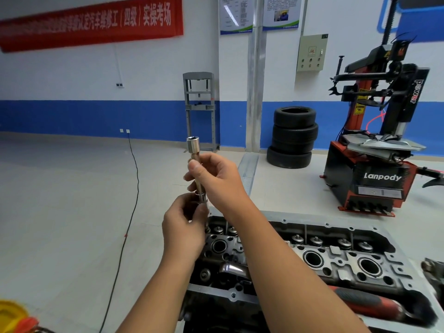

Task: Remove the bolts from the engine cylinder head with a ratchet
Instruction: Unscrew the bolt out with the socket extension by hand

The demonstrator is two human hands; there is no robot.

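The engine cylinder head [336, 258] lies below me at the lower right, with round bores and valve springs showing. Above its left end I hold a chrome extension bar upright, a socket [193, 143] at its top end. My right hand [216, 179] grips the middle of the extension bar [198, 182]. My left hand [183, 227] pinches its lower end near a collar [201, 197]. A ratchet with a red and black handle [367, 302] lies on the head's near right side; its chrome head [231, 269] shows beside my right forearm.
A red and black tyre changer [374, 150] stands at the right. Stacked tyres [293, 138] sit by the blue-banded wall, and a grey press frame [199, 109] stands behind my hands. A black cable [129, 212] runs across the floor at the left. Something yellow [12, 313] sits at the bottom left.
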